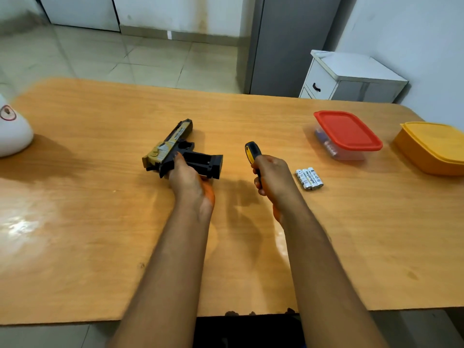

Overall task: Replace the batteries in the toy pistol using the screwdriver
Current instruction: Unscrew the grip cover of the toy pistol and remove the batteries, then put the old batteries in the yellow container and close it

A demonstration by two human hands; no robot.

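The toy pistol point(173, 148), tan on top with a black frame and grip, lies on its side at the middle of the wooden table point(100, 222), barrel pointing away. My left hand point(188, 182) rests on its grip and holds it down. My right hand point(272, 178) is closed around the black and yellow screwdriver point(251, 151), whose handle end sticks up out of the fist; its tip is hidden. Three silver batteries point(309, 178) lie side by side just right of my right hand.
A clear container with a red lid point(347, 131) stands at the right, with small items inside. A yellow lidded box point(434, 146) sits at the far right edge. A white rounded object point(12, 131) is at the left edge. A white cabinet point(351, 79) stands behind the table.
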